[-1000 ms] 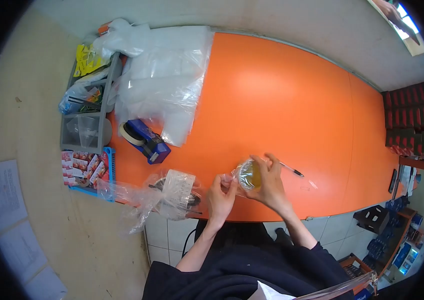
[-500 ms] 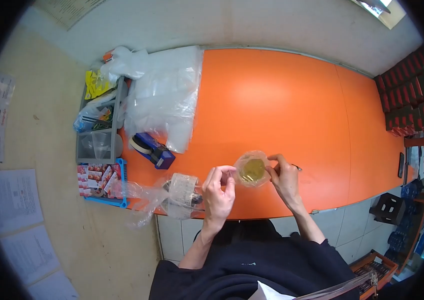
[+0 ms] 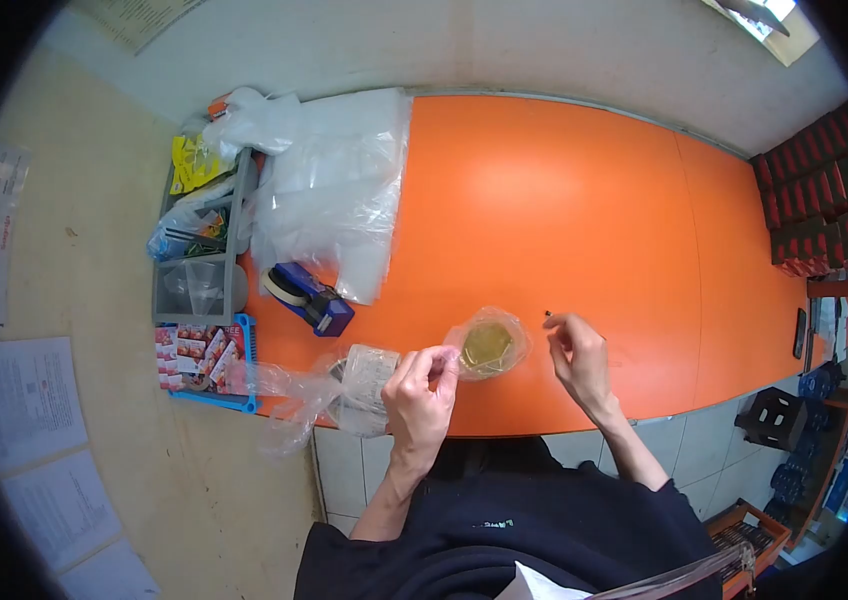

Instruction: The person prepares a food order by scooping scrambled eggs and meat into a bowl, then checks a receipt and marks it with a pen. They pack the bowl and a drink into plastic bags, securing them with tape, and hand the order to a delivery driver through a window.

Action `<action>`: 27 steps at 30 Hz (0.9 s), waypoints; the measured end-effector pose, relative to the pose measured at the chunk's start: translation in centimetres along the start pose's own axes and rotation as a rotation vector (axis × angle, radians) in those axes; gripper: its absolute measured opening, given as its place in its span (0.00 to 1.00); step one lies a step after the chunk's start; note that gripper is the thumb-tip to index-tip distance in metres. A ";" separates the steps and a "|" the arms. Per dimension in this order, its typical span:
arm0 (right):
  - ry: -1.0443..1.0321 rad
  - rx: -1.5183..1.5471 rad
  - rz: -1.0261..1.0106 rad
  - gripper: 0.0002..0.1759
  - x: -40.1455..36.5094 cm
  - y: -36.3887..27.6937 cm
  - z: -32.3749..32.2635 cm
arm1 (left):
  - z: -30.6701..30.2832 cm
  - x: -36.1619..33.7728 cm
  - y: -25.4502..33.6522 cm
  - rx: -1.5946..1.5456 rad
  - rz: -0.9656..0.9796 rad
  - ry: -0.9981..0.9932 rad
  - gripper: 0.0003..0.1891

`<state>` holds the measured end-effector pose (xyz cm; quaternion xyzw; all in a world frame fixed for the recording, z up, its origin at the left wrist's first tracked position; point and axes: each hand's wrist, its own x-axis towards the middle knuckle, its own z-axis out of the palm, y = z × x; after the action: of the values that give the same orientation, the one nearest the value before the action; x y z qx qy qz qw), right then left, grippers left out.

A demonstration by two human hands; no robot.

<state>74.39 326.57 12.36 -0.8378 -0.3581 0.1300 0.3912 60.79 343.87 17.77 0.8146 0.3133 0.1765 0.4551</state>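
Note:
A small clear plastic bag lies around something round and yellow-green, near the table's front edge. My left hand is closed, thumb and fingertips pinching the bag's left edge. To the right of the bag and apart from it, my right hand has its fingers bent, with a gap between thumb and index finger. A thin dark tip shows beside the right index finger; the hand hides the rest of it. Left of my left hand stands a roll wrapped in clear plastic.
On the orange table, a blue tape dispenser sits by a stack of clear plastic bags. A grey organizer and a blue tray of printed cards line the left edge. Stacked dark-red boxes stand at the far right.
My right hand has let go of the bag and moved a little right. The bag, pinched by my left hand, has shifted slightly left.

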 end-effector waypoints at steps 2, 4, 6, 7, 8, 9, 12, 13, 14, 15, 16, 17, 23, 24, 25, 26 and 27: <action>-0.158 -0.067 -0.413 0.24 1.1 -3.1 -1.6 | -0.3 0.3 -0.7 -0.046 0.103 -0.061 0.05; -0.318 -0.331 -0.510 0.23 1.7 -1.6 0.0 | -0.5 0.2 -1.0 -0.168 0.030 -0.194 0.05; -0.376 -0.664 -0.551 0.14 2.6 -0.8 1.1 | -0.9 0.5 -0.9 -0.223 0.009 -0.328 0.06; -0.474 -0.721 -0.593 0.14 3.1 -1.1 1.1 | -0.8 0.5 -1.2 -0.273 0.026 -0.340 0.07; -0.587 -0.772 -0.634 0.13 3.2 -1.4 1.0 | -0.4 0.2 -1.7 -0.327 0.030 -0.351 0.08; -0.707 -0.816 -0.672 0.13 3.3 -2.0 0.9 | -0.2 -0.3 -2.0 -0.380 0.025 -0.364 0.09; -0.725 -0.576 -0.954 0.11 4.8 -1.8 0.5 | 0.4 -0.7 -2.3 -0.369 0.042 -0.298 0.09; -0.814 -0.512 -0.850 0.11 4.9 -2.1 0.0 | 0.7 -0.7 -2.7 -0.389 0.055 -0.257 0.09; -0.907 -0.449 -0.747 0.11 5.1 -2.4 -0.5 | 0.7 -0.7 -3.3 -0.459 0.046 -0.224 0.08; -0.989 -0.386 -0.634 0.10 5.1 -2.4 -0.9 | 0.7 -0.7 -3.4 -0.429 0.043 -0.222 0.07; -0.761 -0.521 -0.765 0.11 4.5 -2.4 -0.7 | 0.6 -0.7 -3.3 -0.399 0.039 -0.220 0.06; -0.737 -0.572 -0.785 0.11 4.0 -2.6 -0.9 | 0.4 -0.7 -3.1 -0.369 0.036 -0.220 0.06; -0.751 -0.849 -0.736 0.09 2.9 -9.0 -4.7 | -2.8 0.5 -0.5 -0.014 0.297 -0.304 0.05; -0.776 -0.864 -0.733 0.09 3.0 -9.6 -5.1 | -2.6 1.0 -1.0 -0.009 0.428 -0.374 0.13; -0.702 -0.791 -0.731 0.09 2.9 -9.5 -5.0 | -1.4 0.7 -2.1 -0.223 0.313 -0.461 0.16; -0.627 -0.719 -0.730 0.09 3.0 -9.3 -5.0 | 0.5 0.2 -3.6 -0.436 0.194 -0.542 0.20; -0.555 -0.645 -0.726 0.09 3.0 -9.1 -4.9 | 1.8 0.0 -4.0 -0.648 0.066 -0.619 0.23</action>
<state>74.39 329.89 22.62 -0.6723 -0.7348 0.0863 0.0258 60.42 344.32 13.41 0.6541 0.0647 0.0277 0.7531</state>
